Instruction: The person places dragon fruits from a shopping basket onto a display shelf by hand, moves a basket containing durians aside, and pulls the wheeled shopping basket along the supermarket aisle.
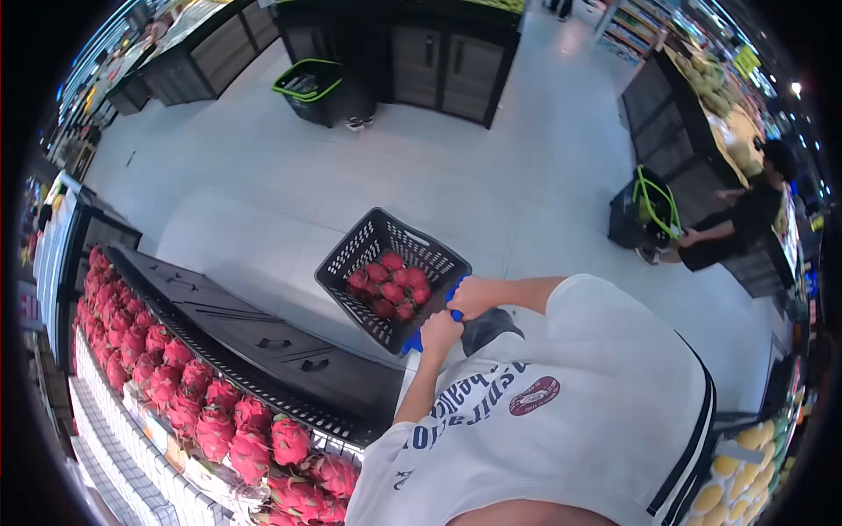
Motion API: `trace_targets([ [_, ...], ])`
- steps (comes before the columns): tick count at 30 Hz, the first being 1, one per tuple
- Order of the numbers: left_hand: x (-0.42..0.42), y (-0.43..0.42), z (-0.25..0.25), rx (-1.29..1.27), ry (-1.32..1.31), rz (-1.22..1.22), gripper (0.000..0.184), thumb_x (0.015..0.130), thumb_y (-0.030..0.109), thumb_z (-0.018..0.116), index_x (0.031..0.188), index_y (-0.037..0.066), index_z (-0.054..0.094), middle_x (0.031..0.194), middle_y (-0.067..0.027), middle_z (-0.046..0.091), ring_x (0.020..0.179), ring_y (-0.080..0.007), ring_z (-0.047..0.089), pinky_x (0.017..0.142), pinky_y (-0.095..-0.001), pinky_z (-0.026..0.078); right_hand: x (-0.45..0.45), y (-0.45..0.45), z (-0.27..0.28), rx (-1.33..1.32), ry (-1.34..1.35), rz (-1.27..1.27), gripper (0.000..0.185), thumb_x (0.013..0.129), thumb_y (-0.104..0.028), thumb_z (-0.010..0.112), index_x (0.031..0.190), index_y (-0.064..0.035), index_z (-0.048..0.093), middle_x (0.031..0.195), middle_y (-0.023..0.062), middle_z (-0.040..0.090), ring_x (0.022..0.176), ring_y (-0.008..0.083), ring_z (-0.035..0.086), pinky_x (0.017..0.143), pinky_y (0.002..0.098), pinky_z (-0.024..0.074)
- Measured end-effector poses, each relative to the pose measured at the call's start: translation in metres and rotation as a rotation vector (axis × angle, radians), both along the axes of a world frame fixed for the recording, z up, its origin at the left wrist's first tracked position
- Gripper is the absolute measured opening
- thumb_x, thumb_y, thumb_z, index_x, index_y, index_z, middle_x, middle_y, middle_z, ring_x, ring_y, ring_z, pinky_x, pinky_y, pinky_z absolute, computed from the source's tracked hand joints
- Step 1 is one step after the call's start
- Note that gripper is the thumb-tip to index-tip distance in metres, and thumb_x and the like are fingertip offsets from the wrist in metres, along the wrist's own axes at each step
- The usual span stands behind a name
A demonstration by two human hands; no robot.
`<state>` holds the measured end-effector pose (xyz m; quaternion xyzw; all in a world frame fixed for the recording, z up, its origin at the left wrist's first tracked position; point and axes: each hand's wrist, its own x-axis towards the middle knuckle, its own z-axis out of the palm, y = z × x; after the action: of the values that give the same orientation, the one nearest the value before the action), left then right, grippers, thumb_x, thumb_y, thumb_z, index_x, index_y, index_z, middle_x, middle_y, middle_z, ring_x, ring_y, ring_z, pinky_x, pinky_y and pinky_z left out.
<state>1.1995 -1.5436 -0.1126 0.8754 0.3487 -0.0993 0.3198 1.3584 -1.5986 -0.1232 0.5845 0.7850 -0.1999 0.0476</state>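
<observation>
My left hand (pixel 440 337) is wrapped round the blue handle (pixel 412 343) of a shopping cart. Close beside it, my right hand (pixel 474 297) grips the same handle farther to the right. Just beyond both hands is the cart's black slotted basket (pixel 355 248), with several red dragon fruits (pixel 392 285) gathered in its bottom. A dark, shiny item (pixel 491 330) shows between my right forearm and my white shirt; I cannot make out what it is.
On my left runs a display of dragon fruits (pixel 215 432) with a black ledge (pixel 263 337). At right, a person in black (pixel 745 219) bends by a green-handled basket (pixel 643 210). Another such basket (pixel 309 103) stands ahead by dark cabinets (pixel 443 74). Yellow fruit (pixel 737 478) lies at lower right.
</observation>
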Motion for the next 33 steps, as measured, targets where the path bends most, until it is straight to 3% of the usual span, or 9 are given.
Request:
trace_targets([
  [9, 0.044, 0.063, 0.024, 0.065, 0.081, 0.239, 0.03, 0.075, 0.031, 0.057, 0.098, 0.015, 0.069, 0.082, -0.022, 0.068, 0.08, -0.0398, 0.066, 0.076, -0.049, 0.052, 0.056, 0.097, -0.006, 0.135, 0.224, 0.212, 0.018, 0.073, -0.027, 0.058, 0.079, -0.0109, 0.066, 0.064, 0.0139, 0.065, 0.058, 0.0334, 0.065, 0.052, 0.0461, 0.0497],
  [19, 0.066, 0.156, 0.033, 0.158, 0.11, 0.433, 0.03, 0.072, 0.03, 0.057, 0.096, 0.016, 0.068, 0.08, -0.0206, 0.067, 0.076, -0.0399, 0.065, 0.072, -0.0506, 0.052, 0.08, 0.221, 0.012, 0.203, 0.301, 0.377, 0.022, 0.074, -0.03, 0.062, 0.076, -0.0089, 0.066, 0.064, 0.014, 0.066, 0.057, 0.031, 0.066, 0.054, 0.0433, 0.0519],
  [29, 0.064, 0.29, 0.043, 0.182, 0.098, 0.494, 0.032, 0.072, 0.036, 0.062, 0.092, 0.012, 0.069, 0.081, -0.021, 0.067, 0.08, -0.0394, 0.066, 0.077, -0.0487, 0.052, 0.075, 0.362, 0.035, 0.288, 0.255, 0.383, 0.02, 0.071, -0.03, 0.063, 0.072, -0.0099, 0.064, 0.061, 0.0129, 0.065, 0.055, 0.03, 0.065, 0.051, 0.0433, 0.0505],
  [33, 0.049, 0.359, 0.049, 0.124, 0.054, 0.491, 0.03, 0.071, 0.032, 0.06, 0.092, 0.012, 0.07, 0.084, -0.0216, 0.068, 0.083, -0.0397, 0.066, 0.08, -0.0485, 0.052, 0.061, 0.427, 0.039, 0.302, 0.21, 0.377, 0.019, 0.07, -0.029, 0.063, 0.073, -0.0107, 0.065, 0.062, 0.0125, 0.065, 0.057, 0.0297, 0.066, 0.052, 0.0431, 0.0505],
])
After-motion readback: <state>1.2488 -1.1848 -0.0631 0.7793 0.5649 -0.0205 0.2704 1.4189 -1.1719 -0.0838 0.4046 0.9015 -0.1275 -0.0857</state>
